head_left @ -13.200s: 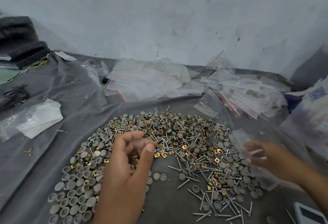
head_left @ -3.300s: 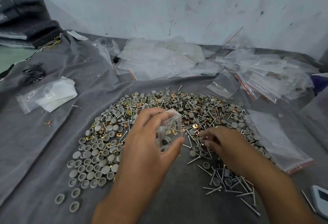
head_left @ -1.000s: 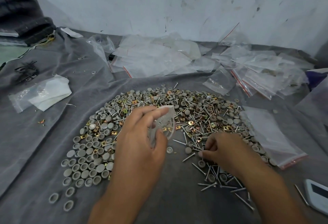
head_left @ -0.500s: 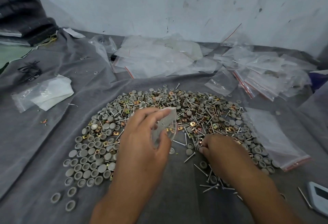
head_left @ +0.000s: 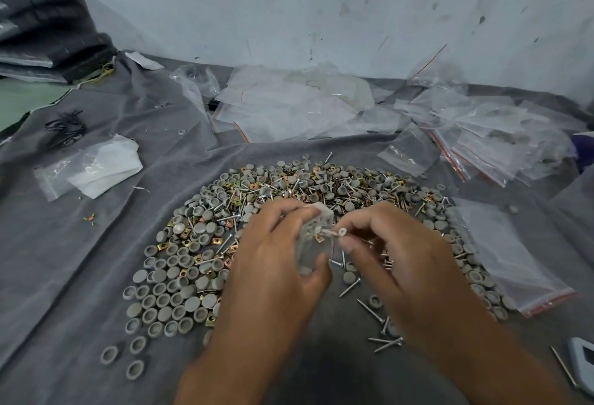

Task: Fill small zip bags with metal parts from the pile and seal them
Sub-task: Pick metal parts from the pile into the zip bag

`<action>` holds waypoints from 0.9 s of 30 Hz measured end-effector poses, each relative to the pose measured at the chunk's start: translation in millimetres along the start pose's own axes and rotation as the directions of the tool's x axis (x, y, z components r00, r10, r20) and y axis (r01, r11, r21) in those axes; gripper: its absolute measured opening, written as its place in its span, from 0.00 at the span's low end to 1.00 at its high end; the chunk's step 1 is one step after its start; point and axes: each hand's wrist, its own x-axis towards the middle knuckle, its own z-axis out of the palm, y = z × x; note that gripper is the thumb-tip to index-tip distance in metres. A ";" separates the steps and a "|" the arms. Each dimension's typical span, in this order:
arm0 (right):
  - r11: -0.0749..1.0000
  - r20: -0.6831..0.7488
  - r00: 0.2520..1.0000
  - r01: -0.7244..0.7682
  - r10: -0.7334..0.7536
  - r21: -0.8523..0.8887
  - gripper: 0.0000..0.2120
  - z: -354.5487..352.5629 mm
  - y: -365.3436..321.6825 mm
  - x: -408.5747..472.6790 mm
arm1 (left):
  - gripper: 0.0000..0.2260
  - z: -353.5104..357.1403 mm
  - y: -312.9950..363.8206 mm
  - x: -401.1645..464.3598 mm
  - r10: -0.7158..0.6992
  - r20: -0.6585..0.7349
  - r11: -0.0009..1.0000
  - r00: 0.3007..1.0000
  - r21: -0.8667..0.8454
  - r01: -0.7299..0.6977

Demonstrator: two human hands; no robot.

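Observation:
A wide pile of metal parts [head_left: 289,192], grey round caps, brass square clips and screws, lies on a grey cloth [head_left: 80,260]. My left hand [head_left: 276,263] grips a small clear zip bag [head_left: 313,237] upright above the pile, its mouth toward the right. My right hand [head_left: 392,257] pinches a screw [head_left: 336,232] by its head end, with the tip entering the bag's mouth. A brass clip shows inside the bag.
Empty zip bags [head_left: 289,106] are heaped at the back. Filled bags [head_left: 501,138] lie at the back right, and a flat stack of bags [head_left: 511,253] lies right of the pile. A white device [head_left: 583,359] sits at the lower right, a folded white bag [head_left: 93,167] at the left.
My right hand has lifted off the loose screws with one screw and brought it left up to the bag's mouth. My left hand has kept the bag in about the same place.

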 end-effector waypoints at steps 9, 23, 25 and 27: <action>0.977 -0.130 0.992 -0.023 -0.005 -0.211 0.10 14.6 -17.4 -1.3 | 0.21 4.6 5.7 -2.8 0.061 -0.022 0.998 0.998 -0.005 -0.061; 0.762 0.091 0.765 -0.609 0.638 -0.220 0.07 -10.7 49.5 0.1 | 0.20 0.5 4.0 -1.4 -0.018 -0.038 1.000 0.999 -0.023 0.017; 0.687 0.219 0.658 -0.636 0.721 -0.350 0.07 6.7 56.9 -4.7 | 0.20 1.3 4.4 -1.2 -0.010 -0.031 1.000 0.999 -0.021 0.009; 0.661 0.228 0.632 -0.626 0.741 -0.414 0.09 21.4 57.8 -6.7 | 0.21 1.8 4.1 -1.0 -0.008 -0.025 1.000 1.000 -0.021 0.008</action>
